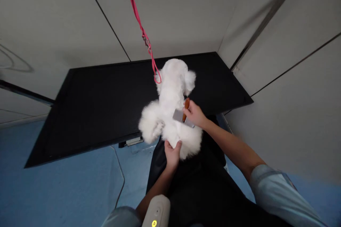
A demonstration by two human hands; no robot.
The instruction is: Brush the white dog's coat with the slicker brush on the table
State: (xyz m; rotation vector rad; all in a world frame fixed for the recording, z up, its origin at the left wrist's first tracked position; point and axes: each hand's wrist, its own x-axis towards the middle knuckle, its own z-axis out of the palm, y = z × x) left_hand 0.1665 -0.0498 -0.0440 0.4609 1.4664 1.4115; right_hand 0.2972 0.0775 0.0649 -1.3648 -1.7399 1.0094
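Observation:
A fluffy white dog (pixel 172 92) is on a black grooming table, facing away from me, with its rear end toward my body at the near edge. My right hand (pixel 195 114) is closed around the reddish-brown handle of a slicker brush (pixel 178 115). The brush's flat metal head rests at the fur of the dog's right hindquarter. Lower down, my left hand (pixel 173 154) grips the fur at the dog's rear, thumb on top; the fingers are partly sunk in the coat. I cannot tell whether a tail or a leg is inside that grip.
The black table (pixel 106 103) reaches far to the left and stands by grey wall panels (pixel 170 14). A pink leash (pixel 135 10) hangs from above to the dog's neck. Below lies a blue floor (pixel 80 184) with a cable (pixel 121 170). A white device (pixel 157 211) with a yellow light shows at the bottom.

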